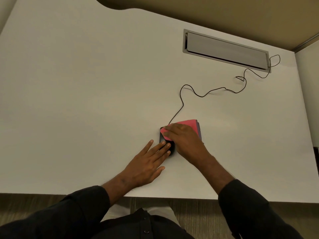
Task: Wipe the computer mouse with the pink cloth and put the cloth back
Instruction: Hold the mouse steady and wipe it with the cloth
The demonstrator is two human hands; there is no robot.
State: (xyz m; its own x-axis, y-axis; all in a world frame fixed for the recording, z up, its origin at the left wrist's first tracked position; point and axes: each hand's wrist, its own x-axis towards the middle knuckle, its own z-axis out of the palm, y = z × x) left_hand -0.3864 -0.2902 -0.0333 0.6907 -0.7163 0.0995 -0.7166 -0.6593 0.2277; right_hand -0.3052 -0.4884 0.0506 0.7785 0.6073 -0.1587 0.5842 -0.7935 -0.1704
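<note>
A black wired computer mouse [163, 139] lies on the white desk [77, 100], near the front and a little right of centre. My left hand [148, 163] rests flat with its fingertips on the mouse's near end, fingers spread. My right hand [183, 137] presses the pink cloth [189, 124] onto the mouse's far end. The cloth's front corner lies on the mouse. Its far part shows behind my fingers, and a purplish layer [199, 131] peeks out along its right edge. My right hand hides part of the cloth and the mouse's right side.
The mouse's black cable [203, 95] winds across the desk to a grey cable hatch [226, 50] at the back right. A partition wall [307, 100] bounds the desk on the right. The desk's front edge runs just above my dark sleeves.
</note>
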